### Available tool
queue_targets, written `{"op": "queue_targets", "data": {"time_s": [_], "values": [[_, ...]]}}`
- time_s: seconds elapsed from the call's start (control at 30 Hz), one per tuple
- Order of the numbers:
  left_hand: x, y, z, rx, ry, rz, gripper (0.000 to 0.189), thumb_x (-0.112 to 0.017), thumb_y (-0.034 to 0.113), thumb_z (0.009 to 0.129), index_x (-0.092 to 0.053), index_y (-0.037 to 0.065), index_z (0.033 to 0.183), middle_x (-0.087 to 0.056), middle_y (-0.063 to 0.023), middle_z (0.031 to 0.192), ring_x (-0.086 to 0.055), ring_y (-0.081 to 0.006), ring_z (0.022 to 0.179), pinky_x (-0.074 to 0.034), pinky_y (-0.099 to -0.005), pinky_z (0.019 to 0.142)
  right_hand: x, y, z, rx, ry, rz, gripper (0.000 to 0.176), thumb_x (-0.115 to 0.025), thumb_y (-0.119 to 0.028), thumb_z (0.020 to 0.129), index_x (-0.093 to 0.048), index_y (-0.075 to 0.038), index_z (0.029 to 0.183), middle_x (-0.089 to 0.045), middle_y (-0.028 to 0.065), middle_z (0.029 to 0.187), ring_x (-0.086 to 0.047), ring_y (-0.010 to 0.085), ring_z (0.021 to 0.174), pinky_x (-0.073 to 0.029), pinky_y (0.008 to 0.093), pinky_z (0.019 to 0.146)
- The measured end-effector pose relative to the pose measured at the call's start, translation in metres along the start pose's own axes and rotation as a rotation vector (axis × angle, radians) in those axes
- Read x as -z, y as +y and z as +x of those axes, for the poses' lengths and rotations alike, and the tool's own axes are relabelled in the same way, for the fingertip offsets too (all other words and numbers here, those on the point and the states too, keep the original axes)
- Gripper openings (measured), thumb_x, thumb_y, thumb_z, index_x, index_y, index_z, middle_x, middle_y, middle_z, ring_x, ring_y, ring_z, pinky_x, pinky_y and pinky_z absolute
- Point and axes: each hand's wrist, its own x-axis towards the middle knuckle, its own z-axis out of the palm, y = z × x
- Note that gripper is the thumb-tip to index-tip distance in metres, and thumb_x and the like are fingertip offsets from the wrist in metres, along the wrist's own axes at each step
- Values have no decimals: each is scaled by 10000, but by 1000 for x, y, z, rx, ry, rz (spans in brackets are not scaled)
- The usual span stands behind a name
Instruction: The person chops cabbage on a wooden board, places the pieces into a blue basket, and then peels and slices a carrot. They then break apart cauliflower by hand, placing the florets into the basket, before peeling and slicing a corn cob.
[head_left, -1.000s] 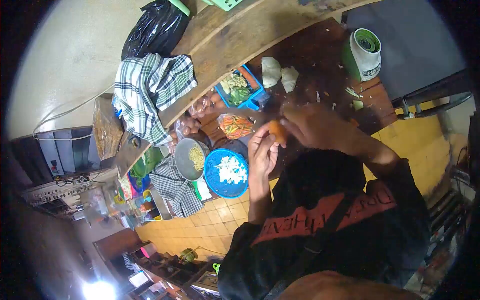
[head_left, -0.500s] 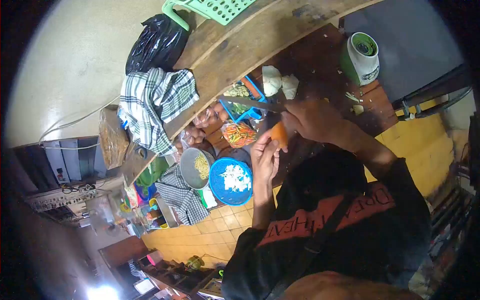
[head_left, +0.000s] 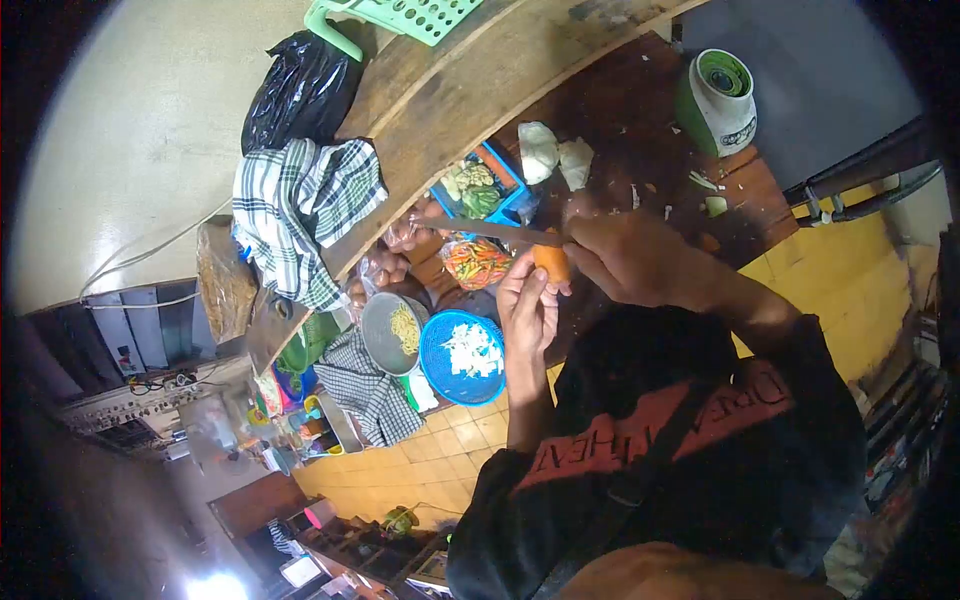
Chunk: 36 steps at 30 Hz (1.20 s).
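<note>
My left hand (head_left: 527, 310) is closed around a thick piece of carrot (head_left: 552, 264), fingers and thumb along its sides. In my right hand (head_left: 625, 248) is a large knife, its handle hidden in the fist. The long knife blade (head_left: 490, 229) points left across the board and lies at the upper end of the carrot. Just beyond the blade sits a bag of red and green chillies (head_left: 476, 262). A blue basket (head_left: 520, 205) with green and pale vegetables stands behind it.
White cut pieces fill a blue colander (head_left: 432, 368) beside a grey bowl (head_left: 378, 352) with yellowish strips. Cabbage pieces (head_left: 539, 152) lie on the dark table, with a green-white blender base (head_left: 722, 100) at far right. A wooden shelf (head_left: 430, 115) overhangs the back.
The knife has come down from above the carrot to its upper end. The carrot has turned more upright in my left hand. The view has shifted slightly.
</note>
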Motion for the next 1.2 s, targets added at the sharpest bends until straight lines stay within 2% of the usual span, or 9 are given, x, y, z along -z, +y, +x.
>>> {"op": "queue_targets", "data": {"time_s": [0.23, 0.3, 0.43, 0.6, 0.73, 0.8, 1.03, 1.1, 1.2], "values": [[-2, -4, -3, -41, -12, -27, 281, -508, 8, 909, -508, -68, 1179, -610, -142, 1027, -616, -168, 803, -516, -272, 668, 0, -2, -6, -38, -222, 49, 150, -524, -175, 880, -518, -26, 897, -592, 190, 713, -603, 368, 658, -460, 455, 572], [-9, 0, -6, -7, 22, 43, 324, -524, 17, 907, -491, -81, 1215, -600, -154, 1111, -617, -164, 844, -510, -256, 664, -4, 4, -6, -52, 23, -130, 159, -523, -182, 885, -520, -24, 887, -592, 191, 696, -602, 374, 650, -465, 456, 574], [-16, 0, -9, -10, 29, 145, 360, -544, 21, 903, -472, -93, 1237, -594, -142, 1127, -595, -142, 854, -489, -245, 681, 6, 5, -2, -54, 110, -62, 162, -523, -186, 890, -522, -25, 876, -594, 195, 702, -594, 380, 634, -464, 459, 574], [-9, -2, -7, -90, -26, 284, 381, -580, 61, 900, -483, -62, 1247, -612, -96, 1046, -557, -107, 791, -459, -245, 687, 5, -7, -10, -91, -176, 210, 159, -516, -178, 892, -523, -19, 882, -583, 198, 676, -584, 389, 633, -439, 466, 562], [-19, 1, -7, -138, -27, 309, 382, -573, -11, 877, -490, -42, 1248, -622, -75, 1033, -563, -95, 803, -459, -230, 694, -3, -5, -8, -128, -179, 292, 165, -514, -174, 892, -519, -14, 852, -572, 201, 656, -580, 397, 636, -431, 465, 559], [-27, 2, -7, -106, 84, 310, 384, -562, -74, 849, -516, -33, 1228, -629, -67, 1030, -572, -93, 841, -458, -213, 695, -10, 0, -10, -42, -80, 220, 187, -503, -203, 897, -522, -18, 921, -576, 209, 658, -588, 402, 636, -450, 492, 559], [-21, 5, -7, -94, 83, 408, 301, -594, -93, 810, -583, -45, 1107, -655, -73, 962, -593, -84, 786, -464, -209, 663, -5, -3, -10, -47, -106, 40, 181, -511, -202, 893, -502, -25, 859, -576, 203, 657, -592, 400, 640, -461, 491, 571], [-30, 7, -7, -83, 184, 352, 286, -606, -93, 801, -596, -49, 1083, -664, -59, 909, -593, -81, 737, -463, -205, 631, -7, 1, -11, -36, 102, -147, 176, -515, -206, 894, -510, -34, 857, -580, 189, 656, -601, 380, 636, -475, 469, 558], [-36, 12, -11, -55, 213, 465, 267, -603, -95, 797, -616, -35, 1057, -662, -41, 874, -591, -76, 712, -461, -204, 616, 5, 9, -1, -146, 108, -296, 174, -523, -210, 892, -513, -41, 852, -582, 177, 655, -607, 361, 628, -483, 443, 535]]}}
